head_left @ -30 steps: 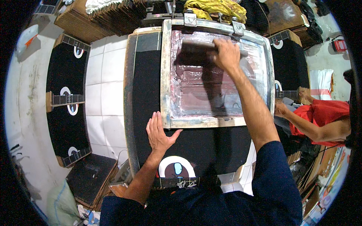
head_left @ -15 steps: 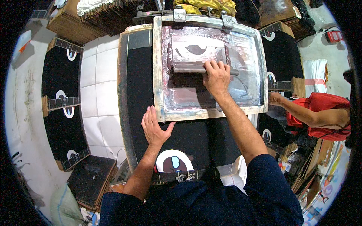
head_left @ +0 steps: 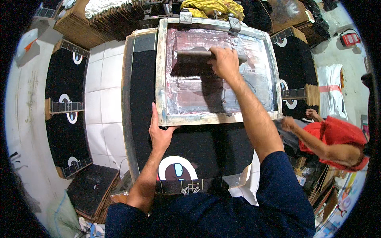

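**Squeegee shifts toward twelve o'clock since half a second ago**

Our right hand wraps the squeegee, near eleven o'clock on the screen. Our left hand, thumb and fingers spread wide, meets the corner of the frame near eight o'clock. We judge the squeegee light and stiff, slippery if wet; we would hold it mid-length along its top, and the rigid-looking frame by its rim.

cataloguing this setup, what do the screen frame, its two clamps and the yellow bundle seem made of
Screen frame: probably wood, matte and worn, judging by its blotchy, stained surface; coated metal is possible. Clamps: likely metal, from their grey sheen and hard edges. Yellow bundle: perhaps slightly shiny cloth, given its crumples, or thin plastic.
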A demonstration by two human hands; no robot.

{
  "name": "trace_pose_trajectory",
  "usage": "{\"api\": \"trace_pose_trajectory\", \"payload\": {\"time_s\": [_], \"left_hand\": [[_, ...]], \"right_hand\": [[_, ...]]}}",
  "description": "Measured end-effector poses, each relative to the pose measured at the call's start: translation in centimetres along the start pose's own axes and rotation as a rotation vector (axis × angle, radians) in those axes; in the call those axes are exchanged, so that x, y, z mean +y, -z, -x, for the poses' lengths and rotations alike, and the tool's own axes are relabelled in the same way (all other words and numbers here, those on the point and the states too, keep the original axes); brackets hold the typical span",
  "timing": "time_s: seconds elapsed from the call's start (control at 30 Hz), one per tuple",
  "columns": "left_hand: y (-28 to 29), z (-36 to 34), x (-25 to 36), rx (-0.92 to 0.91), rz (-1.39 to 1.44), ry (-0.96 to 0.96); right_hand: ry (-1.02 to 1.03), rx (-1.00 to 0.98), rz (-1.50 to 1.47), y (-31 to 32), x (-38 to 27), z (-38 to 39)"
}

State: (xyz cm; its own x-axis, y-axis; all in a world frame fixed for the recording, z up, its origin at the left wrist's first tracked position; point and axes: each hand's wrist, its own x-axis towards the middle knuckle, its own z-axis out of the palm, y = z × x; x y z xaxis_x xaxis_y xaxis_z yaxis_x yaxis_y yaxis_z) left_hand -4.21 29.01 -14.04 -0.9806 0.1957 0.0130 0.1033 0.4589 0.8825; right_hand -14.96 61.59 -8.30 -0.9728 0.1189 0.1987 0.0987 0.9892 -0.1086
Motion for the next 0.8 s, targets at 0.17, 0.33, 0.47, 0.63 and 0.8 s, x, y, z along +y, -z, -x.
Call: {"api": "trace_pose_trajectory", "payload": {"time_s": [0.17,0.33,0.47,0.63,0.8], "left_hand": [[0.1,-0.3,0.8,-0.025,0.083,0.067],[0.4,-0.5,1.1,-0.06,0.149,0.131],[0.4,-0.7,1.1,-0.067,0.078,0.117],[0.2,-0.9,1.1,-0.063,0.051,0.096],[0.2,-0.9,1.2,-0.092,0.05,0.116]], "right_hand": [[0.035,-0.118,-0.077,1.4,0.3,-0.6],[0.046,-0.217,-0.121,0.7,1.0,0.0],[0.072,-0.173,-0.091,-1.4,3.2,-6.6],[0.014,-0.193,-0.007,-2.4,4.3,-12.4],[0.0,0.078,0.002,-3.0,1.6,-4.1]]}}
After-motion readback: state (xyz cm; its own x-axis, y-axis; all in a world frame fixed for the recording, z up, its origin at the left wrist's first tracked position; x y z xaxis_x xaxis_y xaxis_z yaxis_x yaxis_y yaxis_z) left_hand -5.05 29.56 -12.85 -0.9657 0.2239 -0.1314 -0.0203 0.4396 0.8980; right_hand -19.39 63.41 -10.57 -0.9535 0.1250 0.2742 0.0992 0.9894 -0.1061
